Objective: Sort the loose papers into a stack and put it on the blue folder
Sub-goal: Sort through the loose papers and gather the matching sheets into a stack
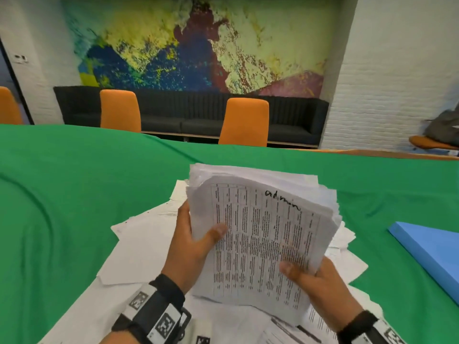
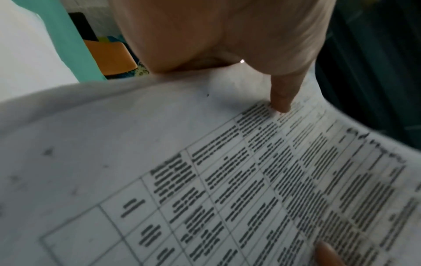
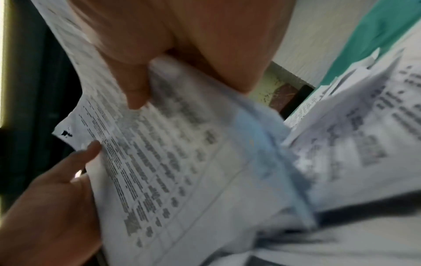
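A thick stack of printed papers is held up tilted above the table, its top sheet a table with "admin" handwritten on it. My left hand grips the stack's left edge, thumb on the top sheet. My right hand grips its lower right corner, thumb on top. The left wrist view shows the left thumb pressed on the printed sheet. In the right wrist view the right thumb clamps the stack. The blue folder lies flat at the right.
More loose papers lie spread on the green tablecloth under and around my hands. Orange chairs and a dark bench stand beyond the table's far edge. A grey bag lies on a chair at the far right.
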The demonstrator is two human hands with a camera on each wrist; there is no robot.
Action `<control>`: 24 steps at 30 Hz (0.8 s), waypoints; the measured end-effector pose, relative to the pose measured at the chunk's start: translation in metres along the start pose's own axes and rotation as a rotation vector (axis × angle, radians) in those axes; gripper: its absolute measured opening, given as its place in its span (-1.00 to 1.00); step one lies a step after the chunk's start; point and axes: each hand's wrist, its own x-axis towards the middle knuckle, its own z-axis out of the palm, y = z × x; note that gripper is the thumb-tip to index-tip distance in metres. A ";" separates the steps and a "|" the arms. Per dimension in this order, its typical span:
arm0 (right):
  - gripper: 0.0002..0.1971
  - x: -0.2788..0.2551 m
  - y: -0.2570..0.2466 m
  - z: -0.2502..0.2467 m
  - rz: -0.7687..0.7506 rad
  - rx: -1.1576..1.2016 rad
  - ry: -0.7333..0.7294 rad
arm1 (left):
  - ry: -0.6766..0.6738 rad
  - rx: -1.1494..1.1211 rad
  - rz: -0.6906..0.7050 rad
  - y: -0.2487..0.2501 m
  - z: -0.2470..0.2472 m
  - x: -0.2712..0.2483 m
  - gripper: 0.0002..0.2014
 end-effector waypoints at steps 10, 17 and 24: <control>-0.80 -0.001 0.003 0.000 0.130 -0.106 -0.006 | -0.057 0.033 -0.094 -0.001 0.002 0.002 -0.42; -0.84 0.025 -0.046 -0.067 -0.076 -0.316 0.375 | -0.016 0.271 0.133 0.062 -0.017 0.043 -0.72; -0.30 0.008 0.028 -0.116 0.378 -0.049 0.302 | -0.349 1.019 -0.259 0.020 -0.071 0.039 -0.64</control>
